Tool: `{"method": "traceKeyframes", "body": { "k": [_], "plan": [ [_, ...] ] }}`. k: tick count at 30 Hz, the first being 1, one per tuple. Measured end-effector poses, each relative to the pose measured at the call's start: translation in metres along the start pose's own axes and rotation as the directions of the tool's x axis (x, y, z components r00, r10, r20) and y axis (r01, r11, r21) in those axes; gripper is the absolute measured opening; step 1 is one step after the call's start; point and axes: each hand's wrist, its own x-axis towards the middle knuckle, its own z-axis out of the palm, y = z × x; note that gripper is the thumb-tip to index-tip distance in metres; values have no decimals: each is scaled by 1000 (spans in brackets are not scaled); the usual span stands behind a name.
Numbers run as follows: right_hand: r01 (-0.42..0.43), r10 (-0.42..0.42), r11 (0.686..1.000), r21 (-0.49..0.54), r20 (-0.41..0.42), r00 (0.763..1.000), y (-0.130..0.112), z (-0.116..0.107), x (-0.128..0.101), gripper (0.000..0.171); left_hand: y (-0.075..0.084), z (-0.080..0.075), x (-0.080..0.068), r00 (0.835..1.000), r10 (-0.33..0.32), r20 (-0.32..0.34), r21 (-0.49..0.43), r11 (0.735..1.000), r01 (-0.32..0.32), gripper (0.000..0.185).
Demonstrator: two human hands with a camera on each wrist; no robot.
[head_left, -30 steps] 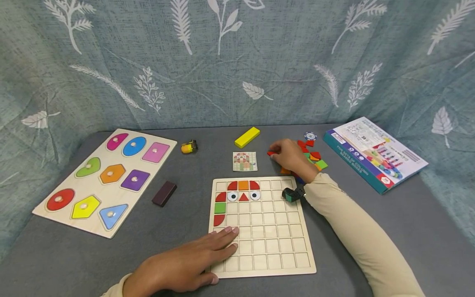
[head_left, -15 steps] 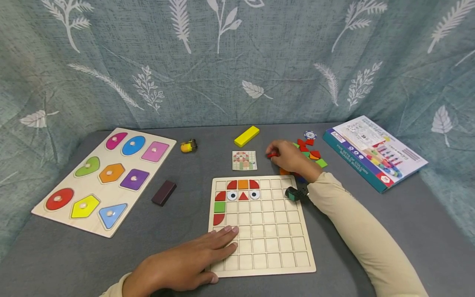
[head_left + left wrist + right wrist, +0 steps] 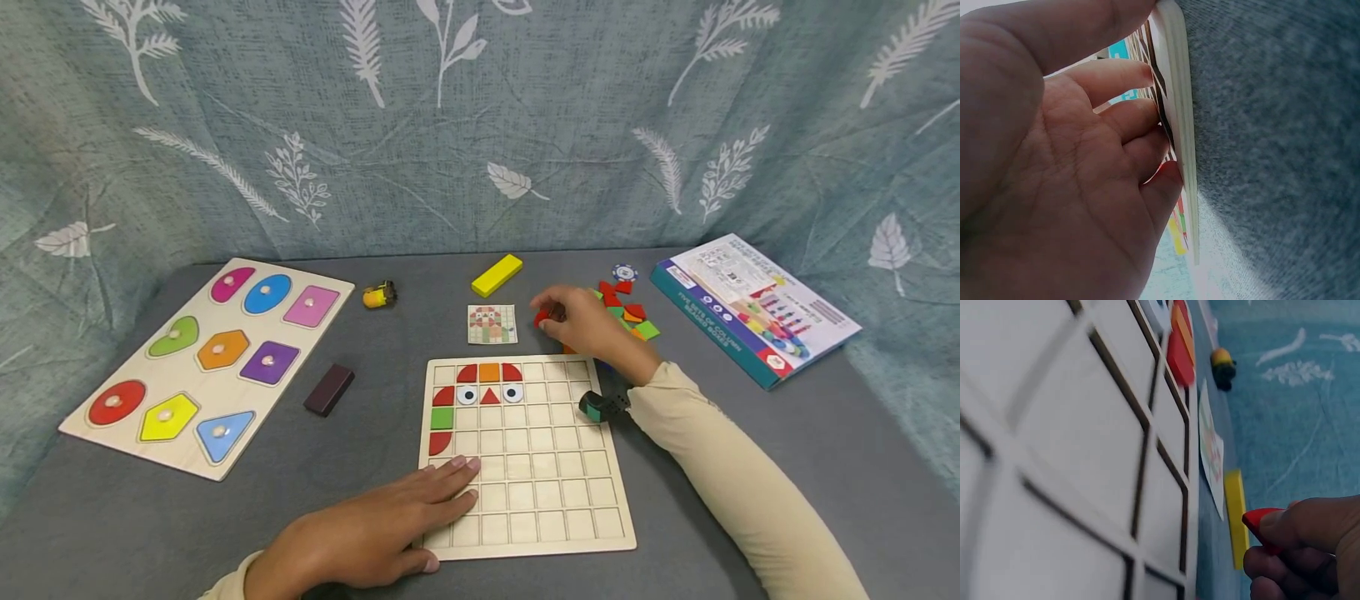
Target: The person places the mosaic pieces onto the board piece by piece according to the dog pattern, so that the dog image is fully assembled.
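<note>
My right hand [image 3: 592, 325] is above the table, up and right of the picture card, with a small red tile [image 3: 1252, 520] pinched between thumb and fingers. One corner of the tile looks pointed in the right wrist view; the rest is covered by the thumb. Straight-fingered, my left hand [image 3: 367, 525] rests on the lower left of the wooden grid board [image 3: 555, 493]. Set in the board's upper left cells are red quarter-round tiles, an orange square [image 3: 489, 372], a green square [image 3: 442, 418], a red triangle and two eye discs.
The patterned card [image 3: 492, 325] lies behind the board. Loose coloured tiles [image 3: 633, 312] are heaped beyond my right hand, near a poker chip [image 3: 625, 272] and a box [image 3: 757, 304]. A knobbed shape puzzle [image 3: 187, 392], dark block [image 3: 329, 390], toy [image 3: 380, 294] and yellow block [image 3: 497, 276] surround it.
My right hand has drawn slightly toward the board, away from the heap, lifting the red tile and turning it in its fingers. The left hand stays in place on the board.
</note>
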Motion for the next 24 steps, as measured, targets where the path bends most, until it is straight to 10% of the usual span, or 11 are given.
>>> {"method": "traceKeyframes", "body": {
  "k": [24],
  "plan": [
    [254, -255, 967, 29, 195, 947, -55, 38, -14, 12, 0, 0, 1, 1000, 23, -5, 26, 999, -23, 67]
  ]
}}
